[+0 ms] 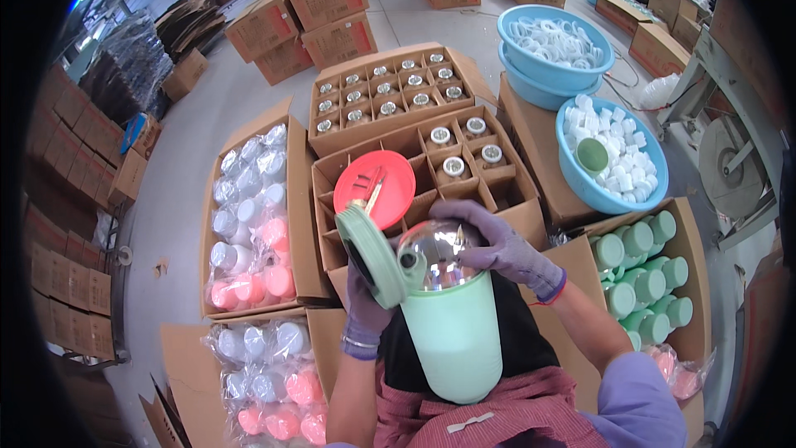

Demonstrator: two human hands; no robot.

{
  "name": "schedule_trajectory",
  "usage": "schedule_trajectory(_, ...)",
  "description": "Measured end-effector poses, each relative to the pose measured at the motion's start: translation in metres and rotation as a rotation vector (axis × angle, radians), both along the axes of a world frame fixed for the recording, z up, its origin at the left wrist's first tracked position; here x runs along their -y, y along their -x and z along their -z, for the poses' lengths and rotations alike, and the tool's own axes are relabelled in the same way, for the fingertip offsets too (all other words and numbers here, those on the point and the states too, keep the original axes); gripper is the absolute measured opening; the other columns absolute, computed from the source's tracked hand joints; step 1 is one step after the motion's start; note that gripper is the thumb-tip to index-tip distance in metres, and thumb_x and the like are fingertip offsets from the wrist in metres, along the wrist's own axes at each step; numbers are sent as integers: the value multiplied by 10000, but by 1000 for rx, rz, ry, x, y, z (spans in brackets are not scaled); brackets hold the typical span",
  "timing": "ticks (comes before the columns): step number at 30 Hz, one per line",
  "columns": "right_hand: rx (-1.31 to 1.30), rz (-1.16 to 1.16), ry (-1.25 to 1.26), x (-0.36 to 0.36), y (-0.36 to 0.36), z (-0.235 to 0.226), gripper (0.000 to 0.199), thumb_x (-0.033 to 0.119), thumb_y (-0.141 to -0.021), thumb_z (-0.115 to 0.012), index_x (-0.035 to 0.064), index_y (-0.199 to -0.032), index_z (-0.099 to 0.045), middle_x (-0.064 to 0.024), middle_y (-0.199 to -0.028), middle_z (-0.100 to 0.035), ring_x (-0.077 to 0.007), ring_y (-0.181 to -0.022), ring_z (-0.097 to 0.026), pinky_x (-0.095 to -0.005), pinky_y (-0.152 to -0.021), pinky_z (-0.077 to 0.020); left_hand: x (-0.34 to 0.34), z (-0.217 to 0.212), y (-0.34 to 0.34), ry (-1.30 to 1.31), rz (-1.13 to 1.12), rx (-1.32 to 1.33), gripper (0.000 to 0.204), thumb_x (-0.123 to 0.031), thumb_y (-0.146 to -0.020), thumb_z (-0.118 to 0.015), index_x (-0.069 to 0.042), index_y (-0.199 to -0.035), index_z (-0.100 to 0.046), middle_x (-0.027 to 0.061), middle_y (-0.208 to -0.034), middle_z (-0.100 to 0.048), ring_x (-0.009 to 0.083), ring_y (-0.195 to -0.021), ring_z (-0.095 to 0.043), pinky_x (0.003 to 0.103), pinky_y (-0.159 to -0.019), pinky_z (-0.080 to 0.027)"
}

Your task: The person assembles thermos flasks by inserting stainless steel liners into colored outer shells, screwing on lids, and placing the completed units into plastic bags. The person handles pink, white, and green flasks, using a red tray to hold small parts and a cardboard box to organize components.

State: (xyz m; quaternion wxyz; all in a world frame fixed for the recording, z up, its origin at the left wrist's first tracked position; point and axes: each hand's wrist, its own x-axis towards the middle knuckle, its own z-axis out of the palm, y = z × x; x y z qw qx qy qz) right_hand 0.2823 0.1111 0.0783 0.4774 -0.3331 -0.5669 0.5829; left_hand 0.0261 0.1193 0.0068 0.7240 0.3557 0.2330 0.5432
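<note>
A mint-green flask shell stands tilted over my lap. A shiny silver glass liner bulges rounded from the shell's upper end. My right hand, in a purple-grey glove, curls its fingers and thumb around the liner. At the shell's left, my gloved left hand grips a round mint-green cap-like part, which hides most of its fingers. This part lies against the shell's upper rim; I cannot tell whether they are joined. Just beyond it, a red round lid with small slender tools rests on the carton dividers.
Divided cartons ahead hold silver liners. Left, open boxes contain bagged white and pink cups. On the right are a carton of mint-green shells, a blue basin of white caps and a stacked basin of rings.
</note>
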Motion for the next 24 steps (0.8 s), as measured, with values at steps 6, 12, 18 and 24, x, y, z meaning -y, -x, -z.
schedule_trajectory(6, 404, -390, 113, -12, 8, 1, 296, 273, -950, -628, 28, -1098, -705, -66, -1043, -681, -135, -968, -632, -285, -873, -499, 29, -15, 17, 46, -162, 21, 565, -208, -965, -584, 24, -1439, -382, 163, -1355, -553, 254, -1216, -581, 383, -1025, -487)
schedule_trajectory(12, 625, -146, 41, 2, 20, -9, 233, 241, -949, -629, 18, -972, -689, -45, -863, -654, -136, -817, -626, -299, -750, -501, 16, -38, 14, -62, -318, -396, 488, -303, -983, -641, 28, -1326, -536, 86, -1266, -607, 169, -1127, -601, 324, -988, -487)
schedule_trajectory(18, -166, 428, 71, 31, 11, 36, 274, 166, -1044, -472, -30, -1197, -587, -69, -1113, -623, -152, -1064, -578, -293, -959, -456, 8, -66, -1, -516, 208, -684, 497, -366, -891, -709, 2, -1221, -658, 128, -1201, -658, 236, -1193, -586, 362, -1068, -412)
schedule_trajectory(24, 57, 232, -117, 33, 17, 36, 406, 278, -1082, -369, -31, -1195, -606, -133, -1221, -596, -222, -1157, -569, -334, -1041, -415, 3, -56, -8, -775, 150, -754, 434, -376, -944, -596, -2, -1143, -691, 157, -1124, -696, 303, -1112, -655, 463, -1112, -392)
